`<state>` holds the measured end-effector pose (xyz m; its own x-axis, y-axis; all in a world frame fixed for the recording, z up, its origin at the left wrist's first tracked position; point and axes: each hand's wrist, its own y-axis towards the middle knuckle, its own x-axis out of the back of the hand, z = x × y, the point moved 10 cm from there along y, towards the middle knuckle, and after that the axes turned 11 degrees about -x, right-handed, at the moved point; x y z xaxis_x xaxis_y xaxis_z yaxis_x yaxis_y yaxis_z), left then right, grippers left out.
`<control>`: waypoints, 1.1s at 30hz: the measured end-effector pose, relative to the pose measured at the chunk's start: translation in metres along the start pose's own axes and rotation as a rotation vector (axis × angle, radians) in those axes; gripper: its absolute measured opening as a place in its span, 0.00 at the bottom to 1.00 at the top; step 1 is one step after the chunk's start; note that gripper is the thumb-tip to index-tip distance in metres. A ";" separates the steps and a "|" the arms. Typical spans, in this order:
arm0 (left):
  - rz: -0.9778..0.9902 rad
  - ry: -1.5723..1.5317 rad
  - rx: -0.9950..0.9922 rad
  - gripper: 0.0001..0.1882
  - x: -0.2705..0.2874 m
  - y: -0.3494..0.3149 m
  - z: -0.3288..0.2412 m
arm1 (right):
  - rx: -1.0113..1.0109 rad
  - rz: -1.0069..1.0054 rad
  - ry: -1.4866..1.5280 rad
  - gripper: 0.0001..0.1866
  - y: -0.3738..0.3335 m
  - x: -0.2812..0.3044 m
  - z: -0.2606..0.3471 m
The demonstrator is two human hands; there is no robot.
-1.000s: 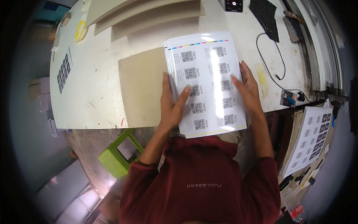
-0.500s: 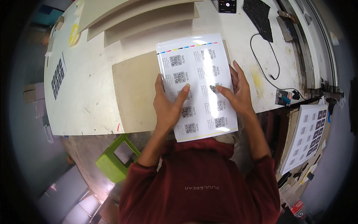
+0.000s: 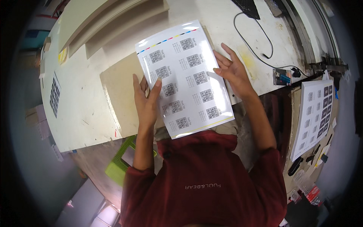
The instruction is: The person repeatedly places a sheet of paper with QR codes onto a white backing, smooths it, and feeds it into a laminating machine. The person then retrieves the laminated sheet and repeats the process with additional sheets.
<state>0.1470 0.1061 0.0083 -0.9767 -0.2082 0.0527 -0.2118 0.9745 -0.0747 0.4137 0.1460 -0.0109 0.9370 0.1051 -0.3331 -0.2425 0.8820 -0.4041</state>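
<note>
A stack of glossy white printed sheets [image 3: 188, 85] lies in front of me, tilted, with rows of square black codes and a strip of colour patches along its far end. Its near end hangs past the table edge, close to my shirt. At the stack's left edge is my left hand [image 3: 145, 102], fingers apart and thumb tip over the margin. My right hand [image 3: 238, 77] is spread at the right edge, its thumb touching the border of the sheets. Neither hand is closed round the paper. A beige board [image 3: 121, 92] lies partly under the stack.
Large beige boards [image 3: 128, 22] stand layered at the back left. A small dark-printed sheet [image 3: 55, 94] lies far left. A black cable [image 3: 261, 53] curls at the right, near a metal rail [image 3: 302, 34]. More printed sheets [image 3: 312, 113] sit lower right; a green stool [image 3: 119, 164] stands below the table.
The stack has turned slightly counterclockwise and shifted left in view. Both hands have loosened: my thumbs have slid outward from the printed face to its edges. The whole view has shifted too.
</note>
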 end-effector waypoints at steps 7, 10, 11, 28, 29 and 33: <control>0.028 0.554 -0.269 0.50 0.002 0.006 -0.025 | 0.102 -0.238 -0.030 0.43 -0.027 0.026 -0.001; 0.209 0.786 -0.547 0.45 -0.025 0.032 -0.045 | 0.258 -0.608 -0.078 0.36 -0.102 0.049 0.000; 0.302 0.794 -0.613 0.44 -0.042 0.045 -0.050 | 0.251 -0.717 -0.084 0.36 -0.129 0.047 -0.009; 0.551 1.138 -0.709 0.33 -0.124 0.132 -0.025 | -0.373 -0.460 0.681 0.21 -0.149 -0.058 -0.167; 0.560 1.133 -0.687 0.33 -0.126 0.133 -0.028 | -0.383 -0.463 0.727 0.21 -0.147 -0.060 -0.167; 0.513 1.191 -0.634 0.30 -0.126 0.139 -0.037 | -0.393 -0.486 0.880 0.19 -0.136 -0.067 -0.164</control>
<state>0.2418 0.2710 0.0283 -0.2623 0.0538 0.9635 0.5067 0.8574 0.0901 0.3431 -0.0566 -0.0731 0.4828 -0.7223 -0.4952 -0.1038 0.5143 -0.8513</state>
